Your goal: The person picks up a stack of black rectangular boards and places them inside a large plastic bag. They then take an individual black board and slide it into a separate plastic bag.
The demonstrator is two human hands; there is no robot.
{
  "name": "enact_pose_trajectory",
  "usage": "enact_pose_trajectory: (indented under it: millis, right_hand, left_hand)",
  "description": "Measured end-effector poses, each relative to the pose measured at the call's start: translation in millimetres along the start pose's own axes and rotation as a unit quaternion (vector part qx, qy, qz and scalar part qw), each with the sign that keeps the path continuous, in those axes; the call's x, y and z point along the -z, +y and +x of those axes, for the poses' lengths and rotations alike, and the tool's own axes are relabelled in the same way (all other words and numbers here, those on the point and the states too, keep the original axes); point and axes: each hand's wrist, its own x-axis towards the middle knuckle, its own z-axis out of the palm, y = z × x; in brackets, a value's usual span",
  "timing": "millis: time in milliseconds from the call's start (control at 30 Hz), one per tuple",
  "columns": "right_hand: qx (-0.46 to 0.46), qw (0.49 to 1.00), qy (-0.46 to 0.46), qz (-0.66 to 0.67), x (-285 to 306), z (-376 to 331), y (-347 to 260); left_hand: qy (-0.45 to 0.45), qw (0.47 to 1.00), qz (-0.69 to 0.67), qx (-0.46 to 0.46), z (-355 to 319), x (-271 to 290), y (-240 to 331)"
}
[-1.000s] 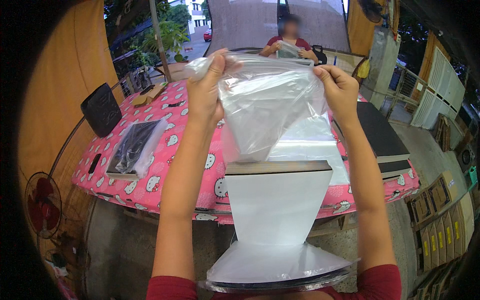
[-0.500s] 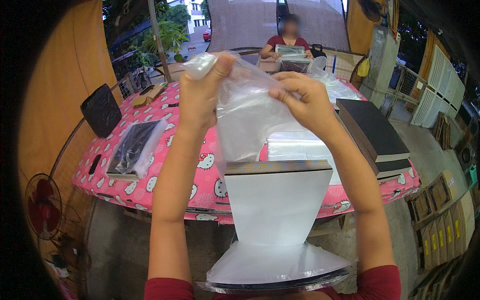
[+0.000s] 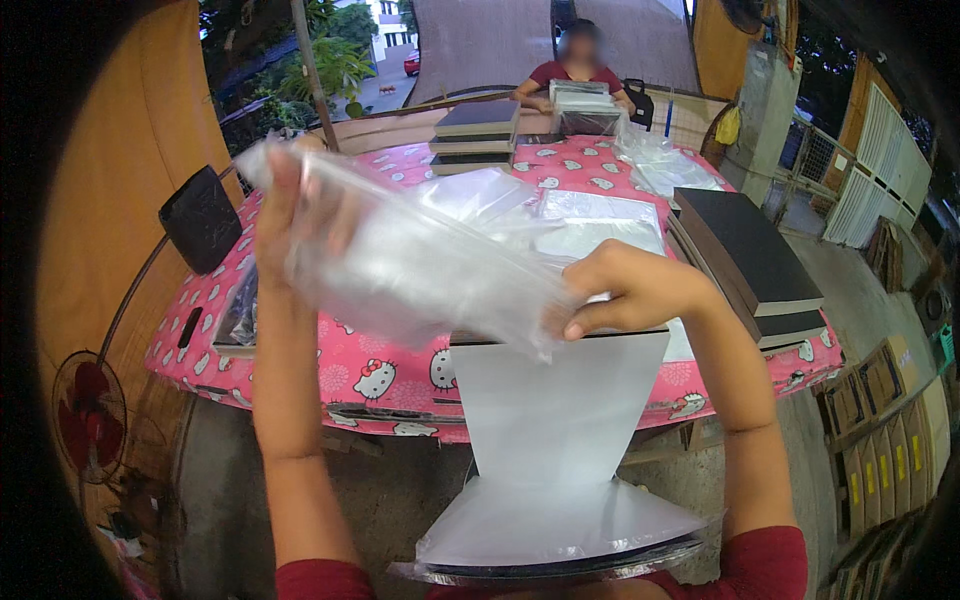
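Observation:
A clear plastic bag (image 3: pixel 420 270), smeared by motion, is stretched between my two hands. My left hand (image 3: pixel 290 215) is raised at its upper left end, with fingers closed round the plastic. At the lower right end, my right hand (image 3: pixel 635 290) pinches the bag's edge between thumb and fingers. Below my right hand, a thick white-faced panel (image 3: pixel 560 405) leans upright against the table edge. Its lower end sits in another clear plastic sleeve (image 3: pixel 560 530) close to my body. The bag and my right hand cover part of the panel's top edge.
The pink patterned tablecloth (image 3: pixel 340 375) bears flat clear bags (image 3: pixel 600 210), thick black-topped panels (image 3: pixel 750 250) at right and a dark stack (image 3: pixel 475 120) at the back. Across the table, a person (image 3: pixel 575 75) handles a panel. A red fan (image 3: pixel 90 415) stands left.
My left hand has moved left and down, my right hand down toward the panel's top. The bag now stretches slantwise between them, and the dark stack behind has come into sight.

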Motion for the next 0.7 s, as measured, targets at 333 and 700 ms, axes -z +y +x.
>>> enact_pose_trajectory:
  millis: [333, 700]
  right_hand:
    - [-0.059, 0.959, -0.179, 0.212, -65.0, -58.6, -10.8]
    - [-0.148, 0.833, 0.080, 0.527, -133.0, -115.3, -1.6]
  left_hand:
    - [-0.029, 0.993, -0.114, -0.003, -104.4, -47.8, -25.1]
    - [-0.212, 0.867, 0.157, 0.422, -190.5, -22.1, -62.1]
